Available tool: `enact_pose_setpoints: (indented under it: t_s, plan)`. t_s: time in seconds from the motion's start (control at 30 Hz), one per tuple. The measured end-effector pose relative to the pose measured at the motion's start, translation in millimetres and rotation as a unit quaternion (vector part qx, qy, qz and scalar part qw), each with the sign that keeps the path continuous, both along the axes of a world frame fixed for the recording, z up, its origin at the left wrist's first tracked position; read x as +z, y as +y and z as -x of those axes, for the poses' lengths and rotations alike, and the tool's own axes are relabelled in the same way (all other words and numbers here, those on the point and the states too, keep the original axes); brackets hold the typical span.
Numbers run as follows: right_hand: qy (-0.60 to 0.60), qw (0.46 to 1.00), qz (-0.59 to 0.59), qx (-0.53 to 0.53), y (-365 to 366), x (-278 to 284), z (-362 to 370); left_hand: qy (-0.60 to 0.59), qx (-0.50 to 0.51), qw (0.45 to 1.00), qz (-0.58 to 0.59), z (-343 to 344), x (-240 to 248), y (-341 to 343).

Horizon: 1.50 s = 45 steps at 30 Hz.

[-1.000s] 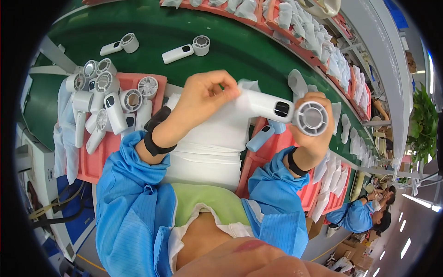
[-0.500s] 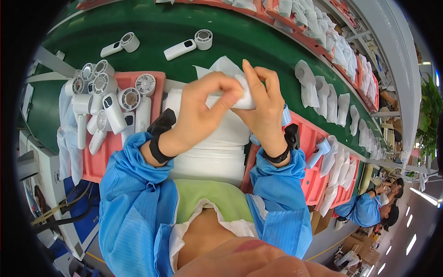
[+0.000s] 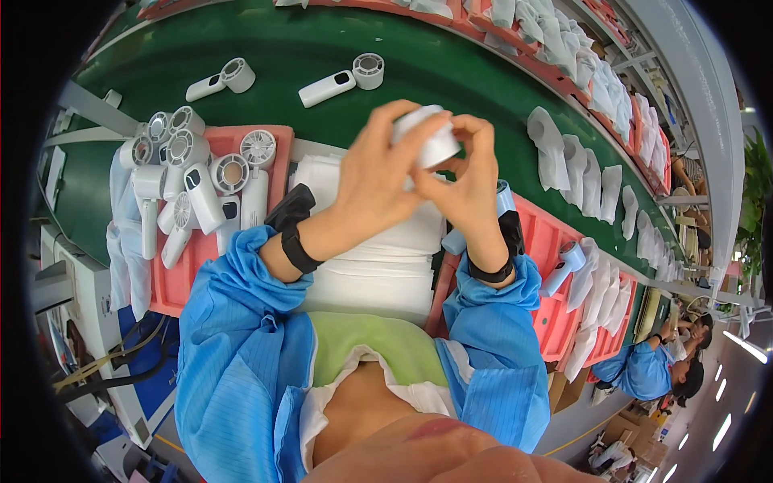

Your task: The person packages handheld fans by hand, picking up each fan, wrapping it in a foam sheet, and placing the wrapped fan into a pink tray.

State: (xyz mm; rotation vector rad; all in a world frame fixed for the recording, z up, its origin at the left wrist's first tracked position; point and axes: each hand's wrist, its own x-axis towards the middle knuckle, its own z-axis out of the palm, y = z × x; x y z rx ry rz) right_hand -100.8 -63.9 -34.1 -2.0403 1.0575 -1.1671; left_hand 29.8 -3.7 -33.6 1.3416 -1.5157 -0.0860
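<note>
Both hands are raised over a stack of folded white sheets (image 3: pixel 370 274), closed around a white handheld fan (image 3: pixel 439 145) whose rounded head shows between the fingers. A white wrap seems to cover it, though the fingers hide most of it. My left hand (image 3: pixel 378 165) grips the fan from the left, fingers curled over its top. My right hand (image 3: pixel 473 173) holds it from the right, with thumb and fingers bent around it. Left of the stack, several unwrapped white fans (image 3: pixel 201 197) lie piled on a pink tray (image 3: pixel 173 282).
Two white fans, a left one (image 3: pixel 237 74) and a right one (image 3: pixel 369 71), lie on the green conveyor belt (image 3: pixel 306 44). Several white-wrapped pieces (image 3: pixel 549 149) rest farther right. A pink tray (image 3: pixel 527 221) on the right holds a light-blue fan (image 3: pixel 564 266). A co-worker (image 3: pixel 648 366) sits beyond.
Both hands have turned the fan, so its rounded white head now faces up between them. My left fingers moved from a pinch to a grip over it. The loose white sheet corner no longer shows.
</note>
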Motion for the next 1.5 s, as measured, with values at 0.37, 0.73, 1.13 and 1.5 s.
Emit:
enact_pose_setpoints:
  t_s: [0.37,0.73,1.13,1.5]
  plan:
    - [0.031,0.964,-0.036,0.262,-12.0,2.0,13.7,0.315,-0.237,0.918,0.044,-32.3,14.9,1.0]
    - [0.128,0.987,0.093,0.041,4.2,1.6,8.0,0.048,-0.07,0.988,0.132,-27.7,15.6,9.9]
    - [0.106,0.988,-0.109,0.025,-94.7,-10.5,80.5,0.124,-0.103,0.986,-0.041,-27.4,-34.2,-20.9]
    - [0.306,0.947,0.092,-0.027,-187.9,-69.3,42.8,-0.186,-0.166,0.945,-0.211,22.1,-106.3,3.1]
